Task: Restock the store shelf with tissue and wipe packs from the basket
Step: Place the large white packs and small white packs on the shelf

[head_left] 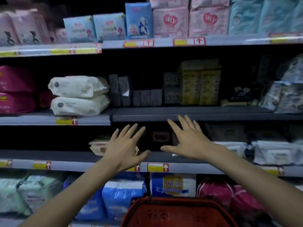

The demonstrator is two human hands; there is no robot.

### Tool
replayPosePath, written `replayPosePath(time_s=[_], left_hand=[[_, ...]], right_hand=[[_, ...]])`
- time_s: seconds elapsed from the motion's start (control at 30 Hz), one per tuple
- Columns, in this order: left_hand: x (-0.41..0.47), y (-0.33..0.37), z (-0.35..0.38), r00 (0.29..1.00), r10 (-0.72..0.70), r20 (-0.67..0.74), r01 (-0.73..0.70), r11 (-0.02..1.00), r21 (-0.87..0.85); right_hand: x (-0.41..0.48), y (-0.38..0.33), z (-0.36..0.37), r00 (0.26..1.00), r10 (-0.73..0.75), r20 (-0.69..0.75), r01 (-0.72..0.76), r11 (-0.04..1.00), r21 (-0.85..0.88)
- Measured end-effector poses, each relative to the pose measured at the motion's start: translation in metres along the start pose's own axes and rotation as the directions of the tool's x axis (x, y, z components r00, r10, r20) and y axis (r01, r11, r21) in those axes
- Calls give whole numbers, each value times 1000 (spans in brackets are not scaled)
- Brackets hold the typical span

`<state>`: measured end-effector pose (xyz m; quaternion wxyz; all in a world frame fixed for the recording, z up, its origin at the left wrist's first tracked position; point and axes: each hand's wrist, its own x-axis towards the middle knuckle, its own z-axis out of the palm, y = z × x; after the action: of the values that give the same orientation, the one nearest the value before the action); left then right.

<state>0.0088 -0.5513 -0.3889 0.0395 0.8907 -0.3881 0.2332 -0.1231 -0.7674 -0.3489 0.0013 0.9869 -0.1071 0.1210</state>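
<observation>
Far left, middle shelf: magenta packs [16, 89], stacked two high.
Beside them: two white tissue packs [78, 95], one lying flat on the other, at the shelf's front edge.
Third shelf [65, 155]: dark and dim inside; yellow and red price tags along its front strip.
Beige pack [98, 145]: lies on the third shelf, partly hidden behind the left hand; touching or not, cannot tell.
Left hand [124, 149]: palm down, raised in front of the third shelf, holding nothing.
Left fingers [131, 131]: straight and spread wide, tips pointing into the shelf opening.
Dark pack [159, 136]: deep in the third shelf, seen in the gap between the two hands; too dim to read.
Basket [177, 212]: red, bottom edge of view, below and between the forearms, well apart from both hands; contents not visible.
Right hand [188, 141]: palm down, a little higher than the left, holding nothing.
Right fingers [183, 123]: straight and fanned out, tips overlapping the front lip of the middle shelf.
Yellow boxes [200, 82]: upright on the middle shelf, above the right hand.
Wipe packs [275, 153]: pale, flat on the third shelf, right of the right wrist.
</observation>
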Motion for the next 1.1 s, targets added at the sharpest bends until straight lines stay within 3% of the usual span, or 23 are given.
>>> replayPosePath(time_s=[0.23, 0.47, 0.63, 0.77, 0.87, 1.03, 1.1], left_hand=[[-53, 42, 78, 996, 72, 50, -65, 988, -143], [-120, 78, 175, 959, 136, 249, -89, 977, -193], [-164, 104, 234, 858, 197, 475, -105, 972, -212], [-186, 128, 270, 776, 259, 575, -140, 960, -243], [-183, 151, 290, 673, 298, 677, -181, 954, -240], [-177, 194, 321, 564, 418, 712, -347, 902, -255], [-176, 206, 331, 572, 443, 690, -376, 889, -259]], right_hand=[[-65, 27, 88, 988, -11, 157, 10, 1000, 7], [-122, 43, 203, 918, -69, 392, 67, 998, 17], [-156, 46, 282, 804, -96, 587, 124, 992, -7], [-167, 48, 315, 610, -55, 791, 124, 992, -27], [-170, 48, 325, 515, -60, 855, 189, 981, -45], [-170, 47, 321, 529, -106, 842, 220, 975, -15], [-170, 49, 317, 562, -124, 818, 208, 978, 6]])
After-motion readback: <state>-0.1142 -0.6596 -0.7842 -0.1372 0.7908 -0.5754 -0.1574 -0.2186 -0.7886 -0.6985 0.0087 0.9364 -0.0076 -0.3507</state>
